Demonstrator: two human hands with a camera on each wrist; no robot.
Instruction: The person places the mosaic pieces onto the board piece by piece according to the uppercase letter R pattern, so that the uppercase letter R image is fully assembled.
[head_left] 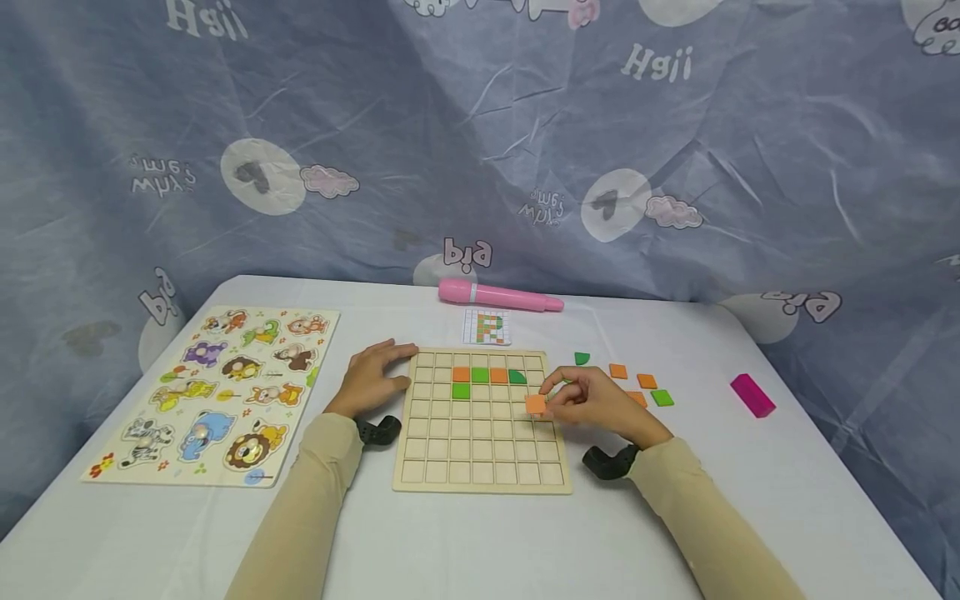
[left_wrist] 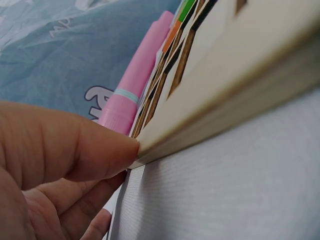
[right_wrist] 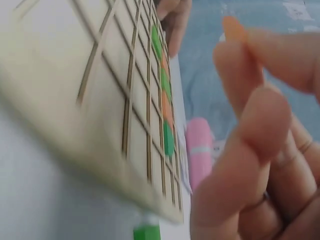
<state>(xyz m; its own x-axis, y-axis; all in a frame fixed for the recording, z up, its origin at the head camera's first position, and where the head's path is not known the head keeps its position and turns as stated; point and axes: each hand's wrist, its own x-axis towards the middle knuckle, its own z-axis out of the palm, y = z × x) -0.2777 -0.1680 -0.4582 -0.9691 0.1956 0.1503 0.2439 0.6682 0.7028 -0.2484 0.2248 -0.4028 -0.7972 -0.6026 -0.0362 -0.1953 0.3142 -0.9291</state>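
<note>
A wooden grid board (head_left: 480, 472) lies flat on the table. In its second row stand an orange tile (head_left: 461, 375), a green tile (head_left: 480, 375), another orange tile (head_left: 498, 376) and a dark green rounded piece (head_left: 517, 377); a further green tile (head_left: 461, 391) sits below the first. Over the board's right side, my right hand (head_left: 592, 404) pinches an orange square tile (head_left: 536, 404) between thumb and finger. My left hand (head_left: 372, 379) rests at the upper left corner, the thumb (left_wrist: 107, 152) touching the board's edge and the other fingers stretched out.
Several loose tiles lie right of the board, including a green one (head_left: 662, 397) and an orange one (head_left: 617, 371). Behind it are a pattern card (head_left: 487, 327) and a pink marker (head_left: 510, 298). An animal puzzle (head_left: 300, 400) lies left, a magenta block (head_left: 752, 395) far right.
</note>
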